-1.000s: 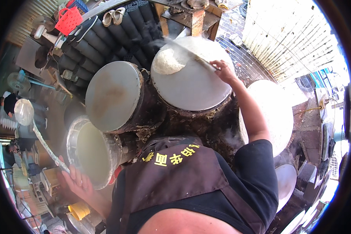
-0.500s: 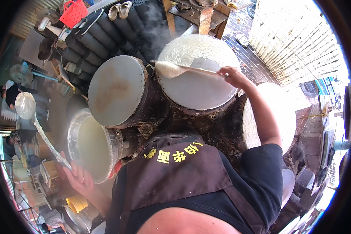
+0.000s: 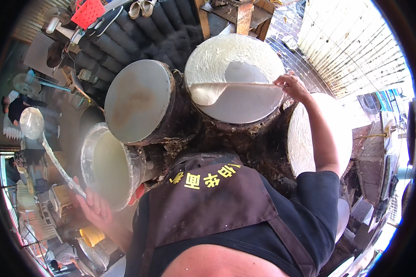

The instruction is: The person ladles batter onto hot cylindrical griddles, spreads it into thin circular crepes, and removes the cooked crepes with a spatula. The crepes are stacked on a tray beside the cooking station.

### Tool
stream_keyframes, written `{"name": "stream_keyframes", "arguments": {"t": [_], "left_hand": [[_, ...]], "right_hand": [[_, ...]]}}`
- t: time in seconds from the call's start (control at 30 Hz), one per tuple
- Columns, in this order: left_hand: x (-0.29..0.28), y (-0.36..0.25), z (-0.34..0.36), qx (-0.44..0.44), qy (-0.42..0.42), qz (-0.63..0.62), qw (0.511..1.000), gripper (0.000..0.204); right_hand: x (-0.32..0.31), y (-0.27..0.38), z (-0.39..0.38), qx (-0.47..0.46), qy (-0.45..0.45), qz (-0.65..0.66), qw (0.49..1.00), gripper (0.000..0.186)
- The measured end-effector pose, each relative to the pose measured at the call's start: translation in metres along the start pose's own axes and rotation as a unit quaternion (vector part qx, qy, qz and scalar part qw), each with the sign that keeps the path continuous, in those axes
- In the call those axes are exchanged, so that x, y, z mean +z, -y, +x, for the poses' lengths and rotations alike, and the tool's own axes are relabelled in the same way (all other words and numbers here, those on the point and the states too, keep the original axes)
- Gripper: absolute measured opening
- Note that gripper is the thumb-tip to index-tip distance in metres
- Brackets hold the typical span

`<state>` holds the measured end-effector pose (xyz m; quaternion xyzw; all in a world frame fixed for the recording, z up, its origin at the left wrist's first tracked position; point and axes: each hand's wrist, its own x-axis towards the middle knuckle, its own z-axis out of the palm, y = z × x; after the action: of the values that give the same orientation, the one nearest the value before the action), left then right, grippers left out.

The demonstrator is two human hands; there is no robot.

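Note:
My right hand (image 3: 295, 87) is closed on the thin handle of a spreading paddle (image 3: 209, 93) thick with pale batter. Its broad end rests at the left side of the far round griddle (image 3: 245, 111). Wet batter (image 3: 215, 55) coats that griddle's far and left parts; grey metal shows in the middle and near part. At the lower left, my left hand (image 3: 96, 210) grips the handle of a long ladle (image 3: 31, 122), its batter-smeared bowl raised beyond the tub. Beside this hand stands a round tub (image 3: 108, 166) of pale, steaming liquid batter.
A bare griddle (image 3: 136, 101) with a brown stain stands left of centre. To the right, another round griddle (image 3: 316, 134) carries a whole pale layer. Dark cylinders (image 3: 111, 48), a red basket (image 3: 87, 14) and a fan (image 3: 27, 83) lie beyond. Another person (image 3: 21, 106) is at far left.
The paddle has swung along the griddle's left side toward me, and my right hand has moved right and slightly away. Batter now coats more of the left side. My left hand holds nearly still.

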<state>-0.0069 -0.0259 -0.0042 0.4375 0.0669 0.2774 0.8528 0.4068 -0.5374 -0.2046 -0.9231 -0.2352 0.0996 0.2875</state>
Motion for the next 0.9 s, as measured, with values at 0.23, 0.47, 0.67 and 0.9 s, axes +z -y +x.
{"name": "stream_keyframes", "arguments": {"t": [0.23, 0.47, 0.67, 0.9], "left_hand": [[0.015, 0.008, 0.003, -0.034, 0.016, -0.038, 0.999, 0.052], [-0.012, 0.01, 0.021, -0.081, 0.041, -0.064, 0.994, 0.054], [-0.029, 0.008, 0.049, -0.123, 0.093, -0.091, 0.984, 0.056], [-0.044, -0.017, 0.077, -0.144, 0.131, -0.044, 0.98, 0.057]], "right_hand": [[0.022, 0.017, -0.021, -0.052, -0.039, 0.006, 0.998, 0.021], [0.028, 0.005, -0.17, 0.085, -0.084, 0.117, 0.986, 0.037], [0.126, 0.196, -0.137, 0.217, -0.086, 0.492, 0.839, 0.055], [0.283, 0.263, -0.048, 0.186, -0.17, 0.332, 0.909, 0.052]]}}
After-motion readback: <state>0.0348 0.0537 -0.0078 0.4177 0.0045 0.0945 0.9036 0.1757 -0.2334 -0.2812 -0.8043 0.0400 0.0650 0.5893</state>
